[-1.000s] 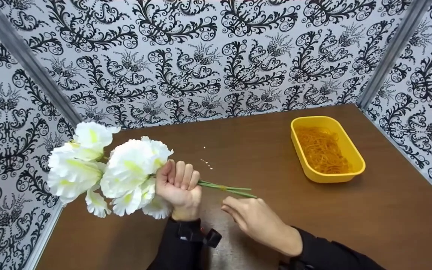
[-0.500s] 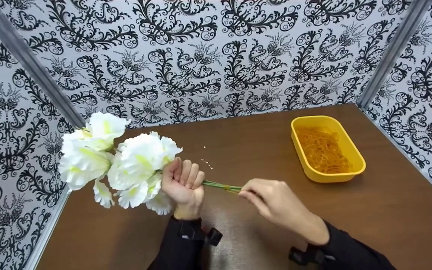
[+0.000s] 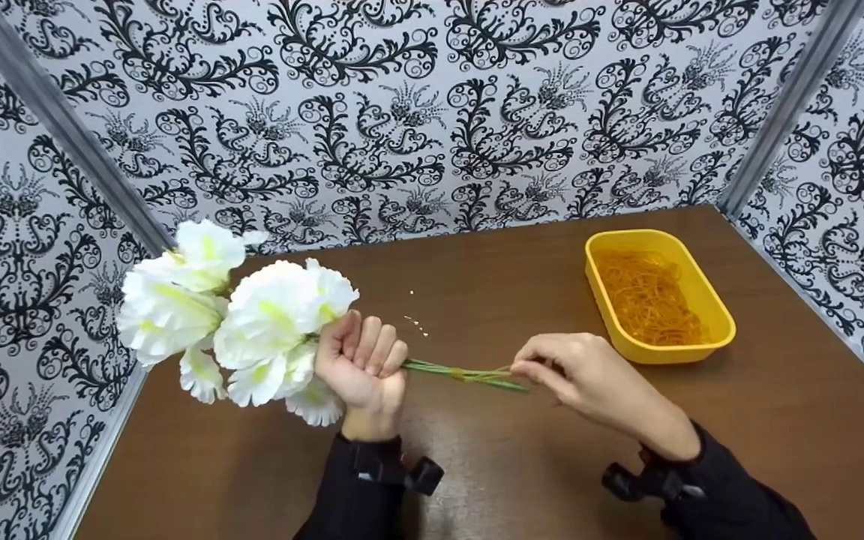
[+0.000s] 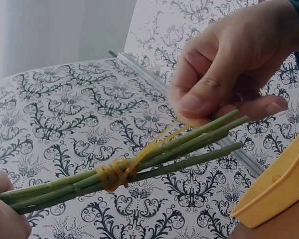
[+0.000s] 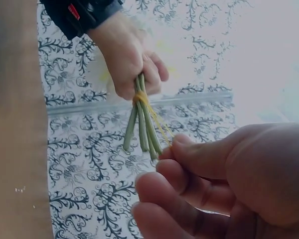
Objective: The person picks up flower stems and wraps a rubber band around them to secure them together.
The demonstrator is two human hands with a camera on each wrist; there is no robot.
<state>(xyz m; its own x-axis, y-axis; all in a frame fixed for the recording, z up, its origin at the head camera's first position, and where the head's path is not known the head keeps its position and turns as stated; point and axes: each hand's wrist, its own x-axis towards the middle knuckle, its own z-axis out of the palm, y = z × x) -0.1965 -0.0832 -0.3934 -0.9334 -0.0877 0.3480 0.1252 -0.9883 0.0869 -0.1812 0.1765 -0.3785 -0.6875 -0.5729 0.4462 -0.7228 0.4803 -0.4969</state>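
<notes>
My left hand [image 3: 363,360] grips a bunch of white artificial flowers [image 3: 274,315] by the stems, just below the blooms. Several green stems [image 4: 189,147] stick out to the right of the fist. A yellow rubber band [image 4: 112,175] is wound round them partway along. Between thumb and fingertip, my right hand [image 3: 589,375] pinches a loop of that band and draws it taut toward the cut ends. In the right wrist view the stretched strands [image 5: 159,124] run from the wrapped part to the pinching fingers.
At the right back of the brown table [image 3: 477,285] stands a yellow plastic tub [image 3: 713,319] with a heap of rubber bands [image 3: 649,300] inside. Small white specks [image 3: 415,322] lie behind the stems. Patterned wall panels [image 3: 402,112] enclose the back and sides.
My right hand has moved right and up from below the stem ends, and now pulls a loop of the rubber band outward. The left hand shifted slightly right and up with the flowers.
</notes>
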